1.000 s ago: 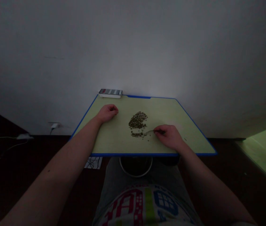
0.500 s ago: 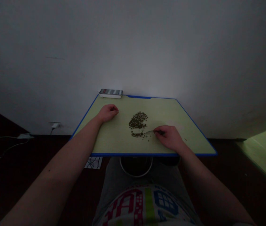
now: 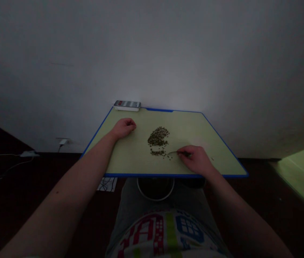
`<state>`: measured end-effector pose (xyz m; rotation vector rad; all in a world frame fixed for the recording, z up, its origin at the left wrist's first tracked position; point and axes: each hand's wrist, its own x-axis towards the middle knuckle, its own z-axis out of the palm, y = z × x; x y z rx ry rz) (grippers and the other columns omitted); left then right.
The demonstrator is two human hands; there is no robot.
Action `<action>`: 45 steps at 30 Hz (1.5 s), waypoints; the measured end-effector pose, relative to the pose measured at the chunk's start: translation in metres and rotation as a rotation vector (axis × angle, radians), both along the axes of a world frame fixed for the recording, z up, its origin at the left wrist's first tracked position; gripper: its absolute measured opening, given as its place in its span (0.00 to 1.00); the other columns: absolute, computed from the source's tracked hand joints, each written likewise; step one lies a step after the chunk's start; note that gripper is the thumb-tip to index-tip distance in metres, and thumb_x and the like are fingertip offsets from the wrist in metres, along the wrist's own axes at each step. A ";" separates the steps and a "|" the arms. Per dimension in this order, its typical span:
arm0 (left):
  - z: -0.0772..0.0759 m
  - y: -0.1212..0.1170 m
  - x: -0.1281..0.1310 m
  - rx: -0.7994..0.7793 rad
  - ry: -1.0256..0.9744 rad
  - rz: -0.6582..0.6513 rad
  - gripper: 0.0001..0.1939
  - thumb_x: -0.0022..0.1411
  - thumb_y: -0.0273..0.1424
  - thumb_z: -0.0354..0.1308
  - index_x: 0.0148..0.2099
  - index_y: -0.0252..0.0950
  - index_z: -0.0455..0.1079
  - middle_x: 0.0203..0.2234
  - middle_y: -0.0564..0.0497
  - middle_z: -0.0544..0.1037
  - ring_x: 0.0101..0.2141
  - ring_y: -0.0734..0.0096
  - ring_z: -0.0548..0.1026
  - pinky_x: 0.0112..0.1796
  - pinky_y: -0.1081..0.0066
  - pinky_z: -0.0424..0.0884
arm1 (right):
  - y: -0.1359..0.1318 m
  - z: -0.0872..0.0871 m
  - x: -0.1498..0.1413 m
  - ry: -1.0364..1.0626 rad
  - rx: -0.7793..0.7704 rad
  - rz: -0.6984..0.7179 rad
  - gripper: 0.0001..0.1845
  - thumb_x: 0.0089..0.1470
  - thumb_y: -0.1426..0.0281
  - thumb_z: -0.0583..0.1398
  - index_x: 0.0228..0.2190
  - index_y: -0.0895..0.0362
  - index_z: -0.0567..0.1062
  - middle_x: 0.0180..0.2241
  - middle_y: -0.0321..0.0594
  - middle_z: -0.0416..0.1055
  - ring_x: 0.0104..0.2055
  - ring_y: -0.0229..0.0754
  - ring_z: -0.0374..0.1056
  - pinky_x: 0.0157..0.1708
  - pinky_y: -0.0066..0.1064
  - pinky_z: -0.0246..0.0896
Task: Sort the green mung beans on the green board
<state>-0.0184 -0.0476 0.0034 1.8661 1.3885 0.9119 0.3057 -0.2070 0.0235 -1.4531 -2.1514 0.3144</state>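
Clamped between the thumb and fingers of the right hand [image 3: 193, 156] is a thin tool [image 3: 172, 153]; the left hand [image 3: 124, 128] curls loosely, and whether it holds anything I cannot tell. Far to the left, a white adapter [image 3: 29, 154] with cords lies low by the wall, and a plug [image 3: 63, 142] sits in the wall to its right. Left forearm and wrist cross the left part of the table [image 3: 141, 166], hiding some of its blue edge. Below the near edge lies a pale sheet with dark cables [image 3: 107, 184]. A phone [image 3: 127, 104] rests on a white box [image 3: 126, 108] at the far left corner. Mid-table is a heap of dark grains [image 3: 158, 137], with a smaller pile [image 3: 157, 153] on its near side; stray grains lie around the tool's tip, just right of that pile. Beneath the near edge, a bowl [image 3: 156, 199] is partly covered by the table. Right of the right hand lies a dark sliver [image 3: 212, 159].
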 end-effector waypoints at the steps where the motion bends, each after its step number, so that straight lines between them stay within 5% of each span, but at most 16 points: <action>1: -0.001 0.001 0.000 0.003 0.006 0.004 0.09 0.44 0.33 0.55 0.30 0.34 0.69 0.19 0.55 0.68 0.22 0.74 0.64 0.26 0.72 0.60 | 0.000 0.000 -0.001 0.001 0.002 -0.005 0.11 0.52 0.72 0.57 0.33 0.54 0.81 0.31 0.39 0.79 0.32 0.42 0.73 0.32 0.31 0.65; 45: -0.003 0.003 -0.002 0.018 0.024 0.001 0.11 0.45 0.35 0.56 0.30 0.35 0.70 0.18 0.54 0.69 0.23 0.73 0.65 0.26 0.73 0.61 | 0.015 0.000 -0.005 -0.012 0.005 -0.009 0.11 0.51 0.73 0.58 0.33 0.53 0.81 0.32 0.38 0.79 0.33 0.42 0.73 0.34 0.31 0.65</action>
